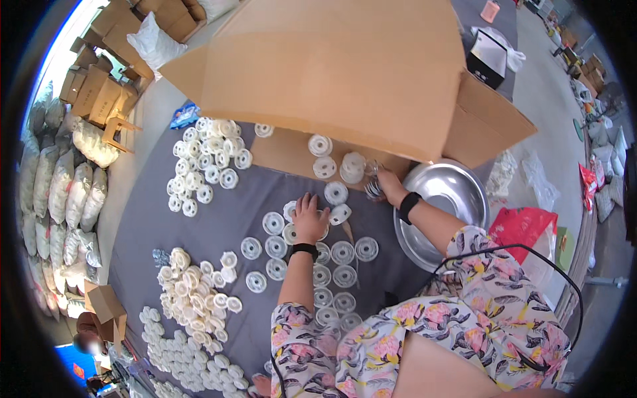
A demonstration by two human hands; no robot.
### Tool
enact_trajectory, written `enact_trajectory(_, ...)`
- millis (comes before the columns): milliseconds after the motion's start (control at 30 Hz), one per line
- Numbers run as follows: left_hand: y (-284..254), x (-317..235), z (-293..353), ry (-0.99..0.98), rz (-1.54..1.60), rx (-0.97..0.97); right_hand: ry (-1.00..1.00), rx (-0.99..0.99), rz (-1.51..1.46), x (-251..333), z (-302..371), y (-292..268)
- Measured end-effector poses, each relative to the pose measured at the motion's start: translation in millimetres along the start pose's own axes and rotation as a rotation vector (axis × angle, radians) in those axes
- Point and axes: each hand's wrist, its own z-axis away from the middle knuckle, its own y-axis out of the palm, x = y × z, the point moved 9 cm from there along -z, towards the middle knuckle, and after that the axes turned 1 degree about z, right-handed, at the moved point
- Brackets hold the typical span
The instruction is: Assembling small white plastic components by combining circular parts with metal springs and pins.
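My left hand [309, 220] lies palm down with its fingers spread over white round plastic wheels in the middle of the grey-covered table. Around it, translucent wheels [276, 247] lie in loose rows. My right hand [390, 188] is closed around a few clear round wheels [373, 182] at the mouth of a big cardboard box [332, 60]; its fingers are partly hidden. Next to them, inside the box's edge, sits a cluster of white wheels [352, 167], with more wheels [320, 145] just left of it. A wide metal bowl [476, 205] stands beside my right wrist.
Heaps of white parts lie at left: wheels [227, 178], cream pieces [189, 292] and pale discs [179, 355]. Right of the bowl is a red plastic bag [524, 229]. Stuffed sacks [60, 192] line the left wall. Another person [88, 341] is at lower left.
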Motion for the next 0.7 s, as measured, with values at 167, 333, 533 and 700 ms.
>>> enact_trajectory(167,-13,-44,39,-0.059,0.147,-0.064,0.151,0.101,-0.288,1,80,22)
enact_trajectory(333,1,-95,64,0.111,-0.097,0.090,0.088,0.155,-0.249,-48,156,20)
enact_trajectory(533,19,-111,60,0.153,-0.183,0.100,0.312,0.235,-0.200,-126,229,-6)
enact_trajectory(700,-24,-156,68,0.043,-0.096,-0.034,0.352,0.271,-0.120,-159,242,-39)
